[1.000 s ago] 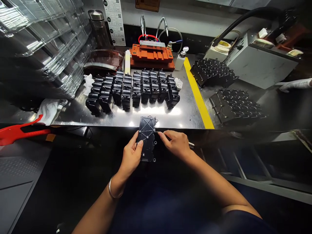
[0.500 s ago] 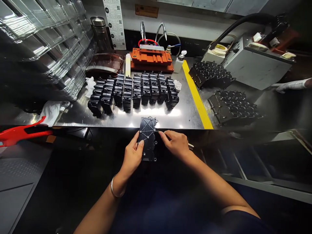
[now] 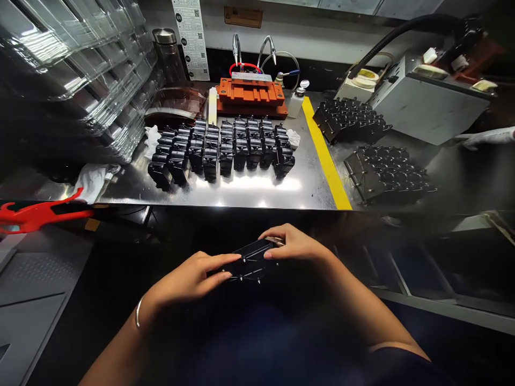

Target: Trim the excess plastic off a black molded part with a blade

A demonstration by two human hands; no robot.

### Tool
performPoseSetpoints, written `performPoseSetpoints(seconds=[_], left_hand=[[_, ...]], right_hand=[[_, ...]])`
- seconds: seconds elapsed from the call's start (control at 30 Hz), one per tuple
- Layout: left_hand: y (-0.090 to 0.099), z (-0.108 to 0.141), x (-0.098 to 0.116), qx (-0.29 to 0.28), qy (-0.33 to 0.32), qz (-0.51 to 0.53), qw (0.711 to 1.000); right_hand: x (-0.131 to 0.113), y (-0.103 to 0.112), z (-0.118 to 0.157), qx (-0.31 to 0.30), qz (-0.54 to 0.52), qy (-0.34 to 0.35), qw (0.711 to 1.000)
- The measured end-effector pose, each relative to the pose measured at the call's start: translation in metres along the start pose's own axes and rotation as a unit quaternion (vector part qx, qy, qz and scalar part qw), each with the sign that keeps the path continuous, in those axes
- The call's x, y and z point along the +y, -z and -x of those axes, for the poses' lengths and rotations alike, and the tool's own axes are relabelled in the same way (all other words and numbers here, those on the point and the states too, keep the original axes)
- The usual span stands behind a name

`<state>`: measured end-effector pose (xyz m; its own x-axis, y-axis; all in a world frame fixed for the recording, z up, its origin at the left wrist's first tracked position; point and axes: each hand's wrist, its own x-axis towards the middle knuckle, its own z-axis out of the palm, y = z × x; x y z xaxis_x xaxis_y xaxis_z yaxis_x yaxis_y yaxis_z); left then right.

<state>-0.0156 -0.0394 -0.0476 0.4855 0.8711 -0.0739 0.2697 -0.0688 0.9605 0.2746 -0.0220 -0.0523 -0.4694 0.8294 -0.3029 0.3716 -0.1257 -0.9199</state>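
Observation:
A black moulded plastic part (image 3: 254,264) is between my two hands, below the front edge of the bench. It lies tilted, with raised ribs and small metal studs on its face. My left hand (image 3: 193,276) grips its left end, thumb and forefinger pressed on it. The right end is gripped by my right hand (image 3: 300,244). A slim, light-coloured tool (image 3: 274,241) also shows within the right hand; its kind I cannot make out. Several similar black parts (image 3: 225,147) stand upright in a row on the bench beyond.
An orange fixture (image 3: 251,95) stands behind the row, near a small pump bottle (image 3: 296,101). Yellow tape (image 3: 326,155) crosses the metal bench; more black parts (image 3: 386,174) are to its right. Stacked clear trays (image 3: 92,80) rise at left. Another person's gloved hand (image 3: 488,138) is at far right.
Both hands have brought the black part down towards me and turned it from upright to nearly sideways. My right hand, formerly at its edge with a thin tool, now grips the part's end.

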Motion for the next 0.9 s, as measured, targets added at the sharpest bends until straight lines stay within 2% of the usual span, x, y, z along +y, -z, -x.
performPoseSetpoints(seconds=[0.03, 0.07, 0.1, 0.13, 0.17, 0.2, 0.23, 0.27, 0.3, 0.33, 0.37, 0.4, 0.47, 0.5, 0.53, 0.57, 0.67, 0.77, 0.83, 0.9], left_hand=[[0.005, 0.003, -0.005, -0.001, -0.031, -0.047, 0.998], [0.008, 0.006, -0.012, 0.053, -0.067, -0.08, 0.993], [0.01, 0.009, -0.021, 0.18, -0.085, -0.087, 0.976], [0.01, 0.013, -0.031, 0.311, -0.076, -0.068, 0.945], [0.008, 0.016, -0.04, 0.381, -0.03, -0.023, 0.924], [0.003, 0.02, -0.047, 0.382, 0.029, 0.057, 0.922], [-0.004, 0.023, -0.053, 0.32, 0.09, 0.158, 0.93], [-0.014, 0.026, -0.058, 0.223, 0.149, 0.262, 0.927], [-0.025, 0.027, -0.06, 0.157, 0.191, 0.342, 0.907], [-0.036, 0.027, -0.061, 0.13, 0.216, 0.393, 0.885], [-0.047, 0.025, -0.062, 0.135, 0.235, 0.417, 0.868], [-0.056, 0.022, -0.063, 0.174, 0.235, 0.426, 0.856], [-0.069, 0.016, -0.065, 0.208, 0.225, 0.42, 0.854], [-0.071, 0.013, -0.067, 0.223, 0.222, 0.415, 0.853], [-0.072, 0.01, -0.07, 0.232, 0.211, 0.406, 0.858], [-0.071, 0.008, -0.074, 0.246, 0.182, 0.384, 0.871], [-0.067, 0.005, -0.087, 0.295, 0.021, 0.283, 0.912], [-0.066, 0.004, -0.096, 0.314, -0.124, 0.143, 0.93], [-0.067, 0.005, -0.095, 0.312, -0.173, 0.063, 0.932], [-0.069, 0.006, -0.089, 0.315, -0.193, 0.045, 0.928]], right_hand=[[0.004, -0.005, 0.002, -0.013, -0.021, -0.006, 1.0], [0.009, -0.01, 0.005, 0.011, -0.044, -0.009, 0.999], [0.014, -0.017, 0.007, 0.057, -0.071, -0.011, 0.996], [0.018, -0.023, 0.008, 0.106, -0.101, -0.009, 0.989], [0.022, -0.03, 0.01, 0.144, -0.13, -0.007, 0.981], [0.025, -0.037, 0.01, 0.167, -0.158, -0.002, 0.973], [0.026, -0.044, 0.009, 0.171, -0.182, 0.004, 0.968], [0.027, -0.051, 0.007, 0.161, -0.199, 0.008, 0.967], [0.028, -0.057, 0.005, 0.146, -0.206, 0.012, 0.967], [0.028, -0.063, 0.001, 0.139, -0.203, 0.016, 0.969], [0.029, -0.067, -0.002, 0.155, -0.192, 0.02, 0.969], [0.029, -0.071, -0.005, 0.197, -0.175, 0.021, 0.964], [0.031, -0.078, -0.007, 0.312, -0.141, 0.013, 0.94], [0.031, -0.081, -0.006, 0.346, -0.129, 0.009, 0.929], [0.03, -0.085, -0.003, 0.348, -0.12, 0.007, 0.93], [0.029, -0.09, 0.001, 0.323, -0.109, 0.013, 0.94], [0.019, -0.109, 0.013, 0.22, -0.075, 0.064, 0.97], [0.007, -0.126, 0.019, 0.222, -0.082, 0.104, 0.966], [0.003, -0.133, 0.019, 0.235, -0.098, 0.116, 0.96], [0.002, -0.136, 0.018, 0.243, -0.105, 0.121, 0.957]])
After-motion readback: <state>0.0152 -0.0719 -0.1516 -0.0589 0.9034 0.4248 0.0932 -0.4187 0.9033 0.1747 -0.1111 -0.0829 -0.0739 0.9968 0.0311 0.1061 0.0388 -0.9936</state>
